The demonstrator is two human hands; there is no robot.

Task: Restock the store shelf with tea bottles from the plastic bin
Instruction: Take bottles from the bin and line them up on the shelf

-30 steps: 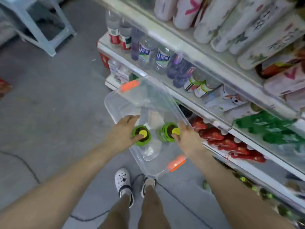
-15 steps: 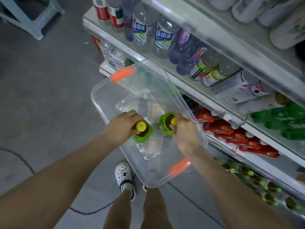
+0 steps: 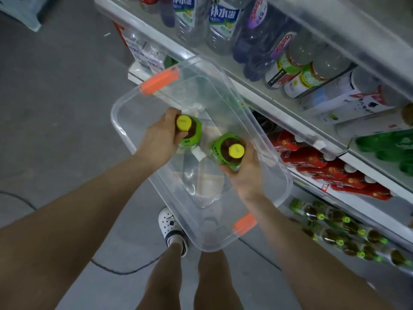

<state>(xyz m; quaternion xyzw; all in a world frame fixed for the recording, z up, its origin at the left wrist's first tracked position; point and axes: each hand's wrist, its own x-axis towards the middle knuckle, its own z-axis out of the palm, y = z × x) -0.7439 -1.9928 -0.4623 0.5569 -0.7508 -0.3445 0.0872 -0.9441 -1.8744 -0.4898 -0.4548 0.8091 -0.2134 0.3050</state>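
- Left hand [image 3: 159, 139] is wrapped around the left bottle [image 3: 188, 130] just below its yellow cap, fingers curled tight on the neck.
- Right hand [image 3: 243, 171] cups the right bottle [image 3: 228, 148] from below, fingers curled around its green label.
- Both bottles stand upright over the clear bin [image 3: 277, 175], side by side and apart; whether they touch its floor, I cannot tell.
- The bin, with orange handles [image 3: 159, 82] at each end, sits just beside the shelf [image 3: 263, 101].
- More tea bottles [image 3: 342, 233] lie on the lowest tier, red packs [image 3: 317, 162] above them.
- A white clog [image 3: 171, 227] shows on the grey floor under the bin's edge.
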